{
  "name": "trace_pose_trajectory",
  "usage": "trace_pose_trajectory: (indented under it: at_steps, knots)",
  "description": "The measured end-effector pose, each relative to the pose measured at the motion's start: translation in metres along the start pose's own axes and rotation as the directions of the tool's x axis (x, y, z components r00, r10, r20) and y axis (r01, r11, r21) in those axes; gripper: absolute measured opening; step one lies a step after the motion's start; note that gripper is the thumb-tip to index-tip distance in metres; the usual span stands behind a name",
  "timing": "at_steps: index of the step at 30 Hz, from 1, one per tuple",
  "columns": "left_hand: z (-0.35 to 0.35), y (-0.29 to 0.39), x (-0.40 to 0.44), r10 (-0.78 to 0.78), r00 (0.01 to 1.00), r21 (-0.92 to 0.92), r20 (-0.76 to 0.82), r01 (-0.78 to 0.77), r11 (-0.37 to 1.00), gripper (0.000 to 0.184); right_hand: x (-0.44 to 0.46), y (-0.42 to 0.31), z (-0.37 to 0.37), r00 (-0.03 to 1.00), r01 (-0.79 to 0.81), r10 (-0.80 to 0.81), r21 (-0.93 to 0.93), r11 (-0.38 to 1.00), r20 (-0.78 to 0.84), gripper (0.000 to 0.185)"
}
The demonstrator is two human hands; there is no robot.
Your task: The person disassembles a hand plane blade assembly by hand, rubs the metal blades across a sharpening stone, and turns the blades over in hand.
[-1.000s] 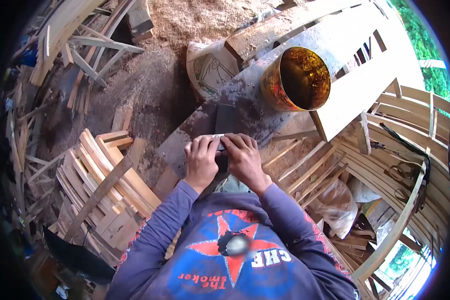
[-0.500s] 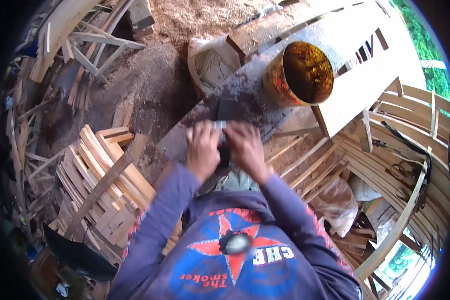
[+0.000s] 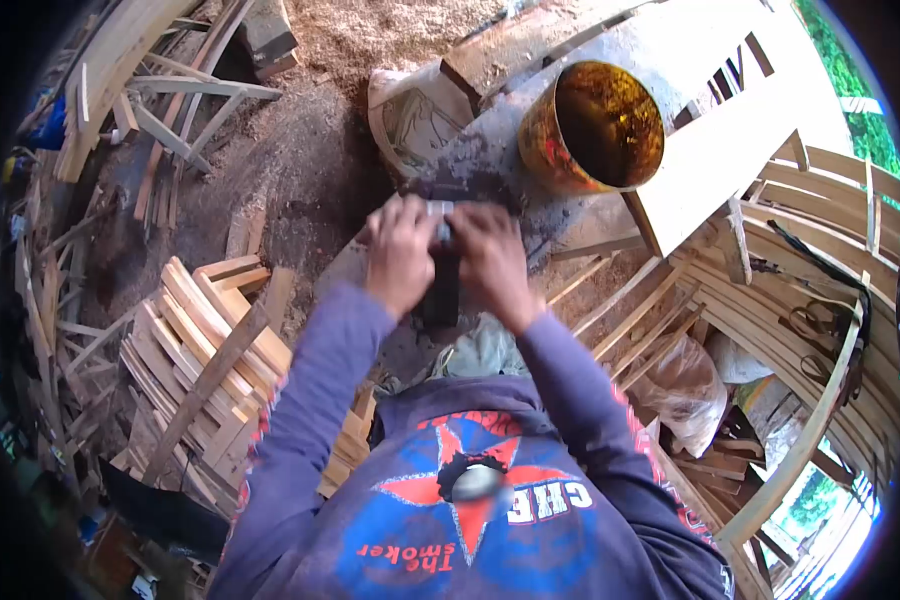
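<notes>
My left hand (image 3: 402, 255) and my right hand (image 3: 492, 262) are side by side in front of me, fingers closed on a small flat metal blade (image 3: 439, 209) between them. The blade lies over a long dark block (image 3: 441, 296) that looks like a sharpening stone. My fingers cover most of the blade, and motion blurs the right hand. Beneath is a dusty, stained wooden bench (image 3: 485, 150). A tall round tin (image 3: 540, 150), gold inside and holding dark liquid, stands beyond my right hand.
Cut wooden slats (image 3: 195, 330) are stacked at left, beside loose scrap wood (image 3: 60, 260). Sawdust (image 3: 335, 40) covers the ground ahead. A pale board (image 3: 710, 190) extends to the right of the tin. Plastic bags (image 3: 685, 390) and a slatted wooden frame (image 3: 820, 290) are at right.
Both hands have slid forward with the blade along the dark block, away from my body. More of the block's near end shows. The view has shifted slightly.
</notes>
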State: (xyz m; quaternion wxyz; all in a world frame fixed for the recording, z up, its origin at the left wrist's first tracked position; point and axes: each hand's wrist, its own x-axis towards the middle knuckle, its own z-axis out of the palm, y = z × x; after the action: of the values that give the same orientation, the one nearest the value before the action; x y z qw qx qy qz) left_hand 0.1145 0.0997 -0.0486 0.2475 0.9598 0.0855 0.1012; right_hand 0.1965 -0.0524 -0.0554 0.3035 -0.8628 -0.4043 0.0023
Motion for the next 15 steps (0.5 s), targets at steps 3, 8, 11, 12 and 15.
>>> trace_pose_trajectory:
  at_steps: [3,8,11,12,15]
  knots:
    - [0.012,0.017,-0.052,-0.021,0.998,-0.152,-0.064,0.011,0.988,0.032,-0.05,-0.016,-0.003,0.995,-0.065,0.057,0.103,0.993,0.076,0.037]
    - [0.008,0.0,-0.002,0.012,1.0,-0.034,0.018,-0.011,0.999,0.032,-0.011,-0.006,-0.007,0.996,-0.089,0.089,0.021,0.996,0.012,0.042]
    - [0.015,0.013,-0.049,0.048,0.999,-0.212,-0.026,-0.053,0.976,0.031,-0.059,-0.016,-0.006,0.995,-0.081,0.077,0.06,0.995,0.064,0.042]
    - [0.013,0.011,-0.034,0.054,0.998,-0.217,-0.013,-0.055,0.975,0.031,-0.048,-0.012,-0.009,0.994,-0.095,0.091,0.06,0.994,0.065,0.042]
    - [0.014,-0.004,0.017,0.067,0.997,-0.131,0.027,-0.063,0.989,0.032,-0.006,0.003,-0.01,0.994,-0.111,0.11,0.02,0.994,0.011,0.046]
